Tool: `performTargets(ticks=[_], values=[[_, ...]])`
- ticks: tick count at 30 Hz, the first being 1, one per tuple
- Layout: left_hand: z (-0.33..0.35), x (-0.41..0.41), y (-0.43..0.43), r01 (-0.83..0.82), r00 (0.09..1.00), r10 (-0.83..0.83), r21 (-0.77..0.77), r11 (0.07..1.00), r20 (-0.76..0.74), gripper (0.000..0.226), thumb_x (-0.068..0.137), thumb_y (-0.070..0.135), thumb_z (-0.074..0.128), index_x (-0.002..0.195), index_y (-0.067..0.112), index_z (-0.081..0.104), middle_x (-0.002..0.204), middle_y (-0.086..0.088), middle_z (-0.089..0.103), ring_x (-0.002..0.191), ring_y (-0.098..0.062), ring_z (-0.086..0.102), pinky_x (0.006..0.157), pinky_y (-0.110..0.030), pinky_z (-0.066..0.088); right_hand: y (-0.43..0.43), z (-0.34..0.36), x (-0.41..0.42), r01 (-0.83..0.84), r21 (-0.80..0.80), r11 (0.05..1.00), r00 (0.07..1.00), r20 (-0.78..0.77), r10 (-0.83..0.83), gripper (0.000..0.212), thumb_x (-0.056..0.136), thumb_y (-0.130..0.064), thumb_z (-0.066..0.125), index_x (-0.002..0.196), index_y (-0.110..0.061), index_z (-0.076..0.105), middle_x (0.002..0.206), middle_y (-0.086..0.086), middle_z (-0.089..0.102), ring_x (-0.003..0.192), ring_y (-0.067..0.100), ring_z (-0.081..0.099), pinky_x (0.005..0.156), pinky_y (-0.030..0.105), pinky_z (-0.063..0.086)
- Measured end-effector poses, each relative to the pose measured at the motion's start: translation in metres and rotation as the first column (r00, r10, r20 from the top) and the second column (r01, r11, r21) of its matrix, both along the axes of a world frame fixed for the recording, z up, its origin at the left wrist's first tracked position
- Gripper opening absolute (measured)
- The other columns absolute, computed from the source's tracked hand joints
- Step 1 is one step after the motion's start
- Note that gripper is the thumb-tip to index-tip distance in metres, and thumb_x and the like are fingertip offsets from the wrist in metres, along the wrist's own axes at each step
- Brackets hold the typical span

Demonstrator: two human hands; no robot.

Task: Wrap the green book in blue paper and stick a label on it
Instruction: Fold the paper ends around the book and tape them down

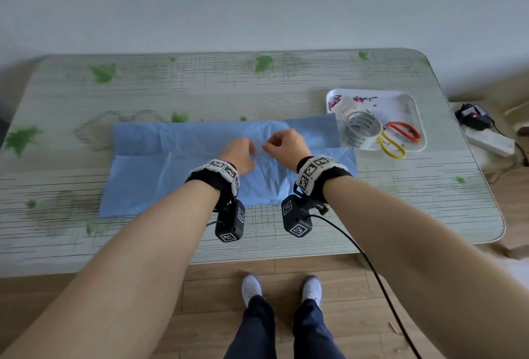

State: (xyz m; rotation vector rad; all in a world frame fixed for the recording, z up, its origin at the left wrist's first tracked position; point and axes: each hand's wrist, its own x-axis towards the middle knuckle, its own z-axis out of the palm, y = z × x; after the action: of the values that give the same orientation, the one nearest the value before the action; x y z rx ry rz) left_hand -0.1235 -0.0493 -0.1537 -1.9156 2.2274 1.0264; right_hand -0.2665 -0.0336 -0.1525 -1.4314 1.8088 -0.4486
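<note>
Curled fingertips of left hand (239, 154) and right hand (286, 144) meet over the blue paper (171, 178), pinch unclear, probably holding its fold; tape roll (361, 131) waits right.

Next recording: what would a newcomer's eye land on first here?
A wide blue paper sheet lies across the middle of the leaf-patterned table, its far edge folded over; no green book shows. The left hand and right hand meet above its centre, fingers curled, wrists in marker-covered bands. At the right, a white tray holds a tape roll and scissors with orange and yellow handles.
</note>
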Motion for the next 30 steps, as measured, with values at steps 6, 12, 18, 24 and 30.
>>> performTargets(ticks=[6, 12, 18, 24, 30], values=[[0.012, -0.008, -0.004, -0.038, 0.999, 0.038, -0.022, 0.999, -0.003, 0.03, 0.085, 0.008, 0.061, 0.115, 0.006, 0.056, 0.119, -0.01, 0.058, 0.113, -0.025, 0.054, 0.091, -0.028, 0.042, -0.007, 0.005, -0.006, 0.067, 0.105, 0.992, 0.995, 0.065, -0.074, 0.026, 0.084, -0.021, 0.063, 0.061, -0.017, 0.053, 0.058, -0.003, 0.05, 0.056, 0.011, 0.048, 0.062, 0.025, 0.042], [0.025, -0.006, -0.008, -0.044, 0.999, 0.045, -0.044, 0.998, 0.006, 0.03, 0.083, 0.008, 0.063, 0.112, 0.005, 0.056, 0.117, -0.012, 0.06, 0.111, -0.027, 0.055, 0.089, -0.029, 0.043, -0.012, 0.013, -0.002, 0.045, 0.103, 0.994, 0.999, -0.015, -0.043, 0.031, 0.083, -0.015, 0.057, 0.055, -0.014, 0.043, 0.057, 0.005, 0.042, 0.059, 0.019, 0.042, 0.057, 0.028, 0.037], [0.03, 0.01, -0.009, -0.045, 0.999, 0.047, -0.055, 0.997, 0.021, 0.033, 0.084, 0.009, 0.063, 0.116, 0.005, 0.055, 0.119, -0.012, 0.059, 0.112, -0.026, 0.055, 0.091, -0.028, 0.042, -0.013, 0.012, 0.013, 0.02, 0.068, 0.998, 0.999, -0.042, -0.017, 0.026, 0.083, -0.017, 0.057, 0.06, -0.013, 0.049, 0.061, 0.007, 0.049, 0.058, 0.019, 0.048, 0.056, 0.029, 0.041], [0.03, 0.017, -0.008, -0.055, 0.998, 0.055, -0.045, 0.997, 0.004, 0.04, 0.081, 0.007, 0.063, 0.114, 0.002, 0.042, 0.104, -0.014, 0.058, 0.101, -0.031, 0.057, 0.076, -0.03, 0.041, -0.011, 0.009, 0.023, 0.078, 0.042, 0.996, 0.996, -0.041, -0.077, 0.012, 0.08, -0.018, 0.057, 0.07, -0.012, 0.057, 0.065, 0.007, 0.052, 0.061, 0.02, 0.049, 0.059, 0.031, 0.044], [0.041, 0.02, -0.013, 0.008, 1.0, -0.01, -0.075, 0.997, -0.023, 0.043, 0.08, 0.003, 0.062, 0.116, 0.007, 0.038, 0.09, -0.008, 0.051, 0.084, -0.027, 0.053, 0.075, -0.036, 0.045, -0.015, 0.018, 0.026, 0.161, 0.018, 0.987, 0.986, -0.041, -0.16, 0.018, 0.082, -0.021, 0.053, 0.065, -0.016, 0.051, 0.061, -0.002, 0.054, 0.064, 0.019, 0.055, 0.067, 0.033, 0.051]])
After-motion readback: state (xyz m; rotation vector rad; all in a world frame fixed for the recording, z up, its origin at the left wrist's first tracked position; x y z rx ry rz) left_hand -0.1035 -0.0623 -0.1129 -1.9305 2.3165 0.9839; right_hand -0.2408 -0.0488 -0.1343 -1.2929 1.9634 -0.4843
